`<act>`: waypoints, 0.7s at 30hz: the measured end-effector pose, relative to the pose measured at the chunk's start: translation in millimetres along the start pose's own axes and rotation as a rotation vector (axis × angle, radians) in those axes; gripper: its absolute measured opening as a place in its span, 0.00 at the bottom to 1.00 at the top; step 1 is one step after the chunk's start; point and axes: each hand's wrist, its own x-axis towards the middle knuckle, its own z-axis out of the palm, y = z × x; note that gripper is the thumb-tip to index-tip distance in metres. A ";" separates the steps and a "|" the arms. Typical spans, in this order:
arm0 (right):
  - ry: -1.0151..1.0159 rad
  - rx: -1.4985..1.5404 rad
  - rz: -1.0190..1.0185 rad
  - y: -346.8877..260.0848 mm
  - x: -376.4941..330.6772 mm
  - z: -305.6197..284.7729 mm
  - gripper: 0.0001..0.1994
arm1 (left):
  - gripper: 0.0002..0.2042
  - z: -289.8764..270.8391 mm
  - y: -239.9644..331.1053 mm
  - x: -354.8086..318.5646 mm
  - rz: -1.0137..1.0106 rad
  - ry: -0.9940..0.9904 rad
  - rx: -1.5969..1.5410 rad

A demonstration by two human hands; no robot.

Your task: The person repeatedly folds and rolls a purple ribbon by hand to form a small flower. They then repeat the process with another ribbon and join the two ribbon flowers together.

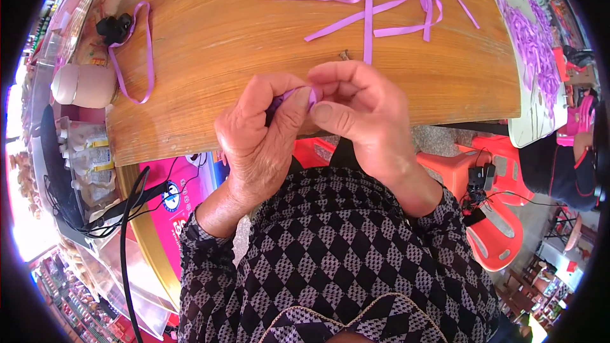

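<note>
My left hand [264,124] is closed just above the near edge of the wooden table, its thumb and index finger pinching a folded purple ribbon [296,96]. Something dark shows beneath the ribbon, partly covered by the fingers. Against the ribbon's right end, my right hand [365,108] has curled fingers and its thumb beside the fold. The exact contact there is partly hidden. A straight purple strip [368,25] runs down the table and disappears behind my right hand. Farther back lie several loose purple ribbons [416,0], some knotted together.
The wooden table [210,44] bears a black object [114,28] with a purple loop at left, beside a pale pink rounded container [86,86]. A white table [527,124] at right holds a heap of purple ribbons [530,41]. Orange stools [495,235] and another person [553,174] are nearby.
</note>
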 end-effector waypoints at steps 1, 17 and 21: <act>0.010 -0.135 -0.085 0.3 -1.2 1.1 0.17 | 0.04 2.3 3.9 0.1 -0.089 0.020 -0.105; -0.024 -0.232 -0.073 -11.7 -1.1 -6.2 0.15 | 0.09 -16.6 -14.7 7.3 -0.832 -0.445 -1.228; -0.028 -0.245 -0.184 -6.9 -2.0 -11.4 0.10 | 0.10 -13.9 -12.6 7.6 -0.828 -0.413 -1.161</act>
